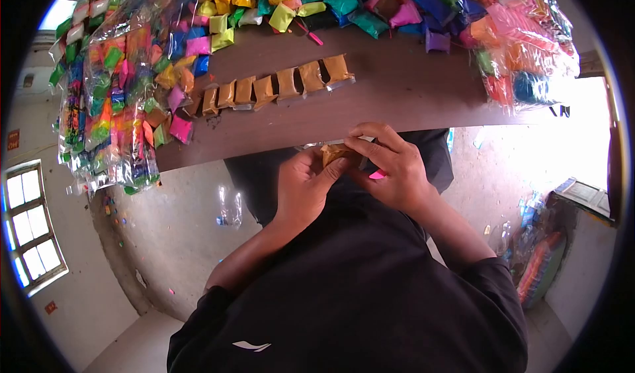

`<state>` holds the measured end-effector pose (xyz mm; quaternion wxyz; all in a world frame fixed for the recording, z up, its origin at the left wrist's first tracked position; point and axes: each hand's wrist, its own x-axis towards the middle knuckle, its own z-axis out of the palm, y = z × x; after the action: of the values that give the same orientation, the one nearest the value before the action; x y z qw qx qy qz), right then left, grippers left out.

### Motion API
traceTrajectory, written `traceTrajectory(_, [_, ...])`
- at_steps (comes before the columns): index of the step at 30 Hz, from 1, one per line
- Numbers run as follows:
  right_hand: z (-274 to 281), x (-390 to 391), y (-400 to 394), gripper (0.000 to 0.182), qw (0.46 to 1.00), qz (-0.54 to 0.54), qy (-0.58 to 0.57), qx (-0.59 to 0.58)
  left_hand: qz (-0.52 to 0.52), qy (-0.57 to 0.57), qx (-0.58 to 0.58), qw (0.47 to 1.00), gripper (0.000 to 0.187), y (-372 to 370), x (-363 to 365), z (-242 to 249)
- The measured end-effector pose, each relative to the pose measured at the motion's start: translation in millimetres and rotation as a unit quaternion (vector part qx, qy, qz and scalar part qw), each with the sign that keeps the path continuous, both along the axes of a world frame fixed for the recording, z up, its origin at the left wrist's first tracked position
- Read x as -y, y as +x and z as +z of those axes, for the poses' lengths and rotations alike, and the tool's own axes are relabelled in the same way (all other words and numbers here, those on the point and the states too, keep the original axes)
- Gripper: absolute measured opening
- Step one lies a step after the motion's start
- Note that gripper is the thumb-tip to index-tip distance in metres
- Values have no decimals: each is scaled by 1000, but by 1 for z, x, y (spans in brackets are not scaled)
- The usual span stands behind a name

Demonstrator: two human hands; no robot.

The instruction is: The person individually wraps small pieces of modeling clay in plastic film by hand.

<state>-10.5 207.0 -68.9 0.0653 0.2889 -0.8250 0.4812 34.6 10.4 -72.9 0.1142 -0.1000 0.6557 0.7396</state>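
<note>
Close to the table's front edge, my left hand [305, 182] pinches a small brown packet [335, 152] between thumb and fingers. My right hand [395, 166] has its fingertips closed on the same packet from the other side. A bit of bright pink [377, 174] shows below the right fingers; what it belongs to is hidden by the hand. On the table ahead, several similar brown packets [289, 84] in clear wrapping lie side by side in a slanting row.
A heap of small colourful packets [282, 17] lines the back of the brown table [410, 88]. Bulky clear bags of packets stand at the left [109, 101] and right [522, 35]. A thin pink-ended tool [314, 37] lies by the heap. Plastic scraps [229, 207] litter the floor.
</note>
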Motion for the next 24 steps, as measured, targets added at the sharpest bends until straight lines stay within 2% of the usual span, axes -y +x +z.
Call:
traceTrajectory(7, [4,2,-3,52,999,23,19,20,14,-23,-32,999,29,-4,-7,3])
traceTrajectory(13, [-2,6,-6,54,1000,24,3,-9,31,29,-27,999,27,0,-16,-1])
traceTrajectory(15, [-5,6,-7,56,999,34,-3,-16,45,-53,-99,993,27,1,-19,-4])
traceTrajectory(18, [0,13,-3,55,1000,17,-15,10,51,-48,-101,992,26,0,-19,-7])
traceTrajectory(24, [-6,12,-9,54,999,29,-7,-18,46,-49,-91,994,28,2,-16,-18])
